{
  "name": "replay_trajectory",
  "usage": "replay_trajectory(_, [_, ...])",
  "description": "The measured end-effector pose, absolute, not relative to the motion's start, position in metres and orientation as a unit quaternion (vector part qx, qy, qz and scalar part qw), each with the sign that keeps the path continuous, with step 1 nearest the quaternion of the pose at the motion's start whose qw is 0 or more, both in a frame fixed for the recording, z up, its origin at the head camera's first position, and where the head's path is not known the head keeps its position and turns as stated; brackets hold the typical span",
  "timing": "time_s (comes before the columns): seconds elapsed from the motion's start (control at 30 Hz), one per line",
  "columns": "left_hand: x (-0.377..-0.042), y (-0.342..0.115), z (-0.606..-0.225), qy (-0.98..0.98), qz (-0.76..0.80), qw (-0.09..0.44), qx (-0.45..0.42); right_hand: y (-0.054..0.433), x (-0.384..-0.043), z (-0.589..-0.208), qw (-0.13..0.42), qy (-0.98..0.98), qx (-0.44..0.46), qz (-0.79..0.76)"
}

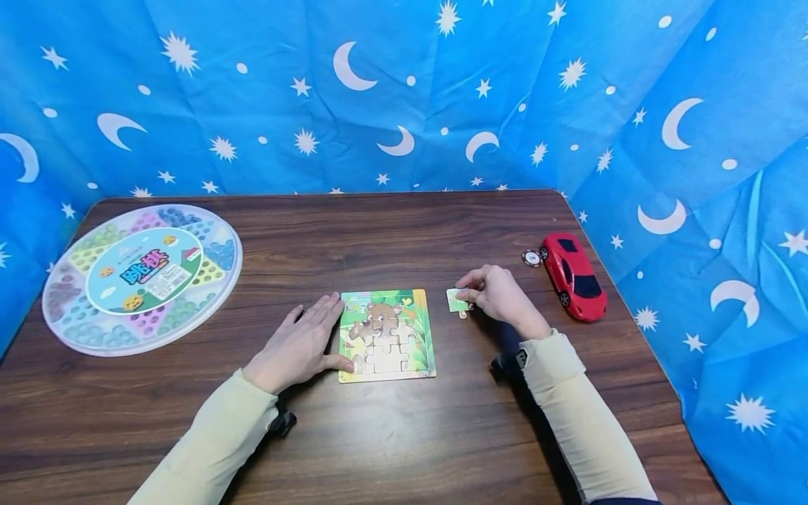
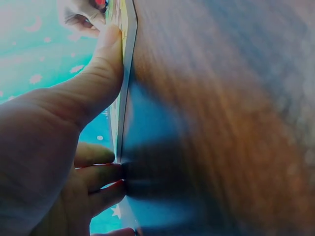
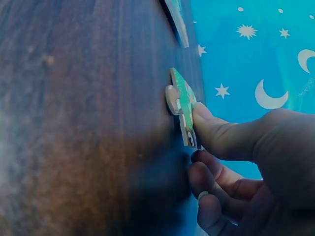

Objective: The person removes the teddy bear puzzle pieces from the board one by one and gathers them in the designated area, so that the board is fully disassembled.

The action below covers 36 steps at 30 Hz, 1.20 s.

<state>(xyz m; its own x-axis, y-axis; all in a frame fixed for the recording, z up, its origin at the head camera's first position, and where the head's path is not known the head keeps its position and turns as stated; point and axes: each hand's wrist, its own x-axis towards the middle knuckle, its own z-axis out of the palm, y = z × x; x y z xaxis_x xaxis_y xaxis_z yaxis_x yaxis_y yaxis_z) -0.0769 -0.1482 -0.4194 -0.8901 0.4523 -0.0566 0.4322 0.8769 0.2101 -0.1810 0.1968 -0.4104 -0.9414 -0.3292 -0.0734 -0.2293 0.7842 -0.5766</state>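
Observation:
A wooden jigsaw puzzle (image 1: pixel 391 377) with a cartoon bear lies in its tray at the middle of the table. My left hand (image 1: pixel 299 349) rests along its left side, fingers extended, with the thumb (image 2: pixel 101 73) on the lower left corner and fingertips at the upper left edge. To the right of the tray, my right hand (image 1: pixel 500 294) pinches a green puzzle piece (image 1: pixel 456 301) between thumb and fingers. In the right wrist view this piece (image 3: pixel 183 98) is tilted, its knob toward the tabletop and a printed eye near the thumb.
A round Chinese checkers set (image 1: pixel 145 270) with colored marbles sits at the left. On the right are a red toy car (image 1: pixel 576 279) and, beside it, a small poker chip (image 1: pixel 532 258). Blue cloth (image 1: pixel 252 105) with moons and stars hangs behind the dark wooden table (image 1: pixel 385 449).

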Motion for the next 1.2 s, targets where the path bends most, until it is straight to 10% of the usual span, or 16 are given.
replay_trajectory(1.2, [-0.080,-0.149,-0.417,0.967,0.099,0.090,0.215,0.170,-0.168,-0.396,0.022,0.964,-0.147,-0.222])
